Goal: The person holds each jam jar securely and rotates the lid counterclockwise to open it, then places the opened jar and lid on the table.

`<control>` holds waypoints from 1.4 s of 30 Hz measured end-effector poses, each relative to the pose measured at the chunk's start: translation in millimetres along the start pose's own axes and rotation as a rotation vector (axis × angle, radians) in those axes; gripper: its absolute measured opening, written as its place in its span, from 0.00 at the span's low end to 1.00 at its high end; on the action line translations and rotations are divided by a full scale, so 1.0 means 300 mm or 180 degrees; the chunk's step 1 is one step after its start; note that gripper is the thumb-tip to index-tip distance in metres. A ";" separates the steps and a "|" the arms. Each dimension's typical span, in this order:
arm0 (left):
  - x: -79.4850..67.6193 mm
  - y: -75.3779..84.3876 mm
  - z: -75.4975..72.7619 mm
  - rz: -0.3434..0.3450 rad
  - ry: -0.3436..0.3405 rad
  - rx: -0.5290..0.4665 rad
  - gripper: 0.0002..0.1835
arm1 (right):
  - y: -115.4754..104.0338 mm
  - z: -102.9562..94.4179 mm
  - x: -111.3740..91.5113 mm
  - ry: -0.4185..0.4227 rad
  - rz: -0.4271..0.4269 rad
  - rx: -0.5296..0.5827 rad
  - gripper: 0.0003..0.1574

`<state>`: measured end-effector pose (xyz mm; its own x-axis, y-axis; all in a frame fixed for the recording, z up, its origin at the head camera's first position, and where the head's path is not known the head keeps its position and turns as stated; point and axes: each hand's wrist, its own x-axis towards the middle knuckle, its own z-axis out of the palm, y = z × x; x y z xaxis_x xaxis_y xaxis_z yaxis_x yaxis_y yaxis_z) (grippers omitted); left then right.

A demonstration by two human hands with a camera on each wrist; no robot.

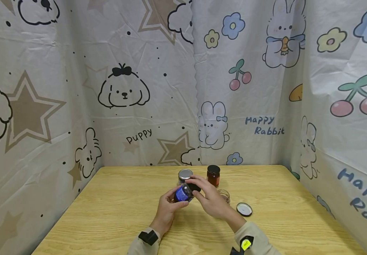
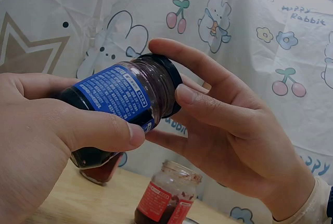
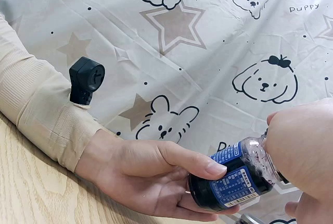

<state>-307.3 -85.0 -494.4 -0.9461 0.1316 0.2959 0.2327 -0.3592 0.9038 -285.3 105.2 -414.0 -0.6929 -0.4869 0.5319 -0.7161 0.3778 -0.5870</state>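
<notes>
A glass jar of dark contents with a blue label [image 2: 114, 91] is held tilted above the table. My left hand [image 1: 166, 210] grips its body, thumb [image 2: 112, 130] across the label and fingers behind the glass. At the jar's mouth sits a black lid [image 2: 167, 78], which my right hand [image 1: 212, 200] holds by its rim between thumb and fingers. In the right wrist view, the back of the right hand [image 3: 302, 146] hides most of the lid, while the jar's dark base points toward the left palm.
Behind the hands stand a silver-lidded jar [image 1: 185, 173] and a dark red jar with a black lid [image 1: 213, 176]. An open, red-labelled jar [image 2: 156, 203] with some red contents stands beyond the right hand. Right of it, a loose lid [image 1: 244, 209] lies on the wooden table [image 1: 106, 219].
</notes>
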 end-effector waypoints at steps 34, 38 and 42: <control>0.003 0.001 -0.003 0.0002 -0.0191 -0.0320 0.35 | -0.092 -0.038 0.006 0.0417 0.0089 0.1277 0.24; 0.000 0.001 0.000 0.0048 -0.0216 -0.0265 0.34 | -0.088 -0.032 0.004 0.0489 0.0092 0.1423 0.24; -0.002 0.002 -0.001 0.0061 -0.0172 -0.0261 0.33 | -0.080 -0.022 0.004 0.0547 0.0105 0.1598 0.24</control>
<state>-306.7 -85.4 -494.1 -0.9277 0.1728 0.3311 0.2293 -0.4362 0.8702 -269.4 100.7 -395.3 -0.7484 -0.3291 0.5759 -0.5941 -0.0534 -0.8026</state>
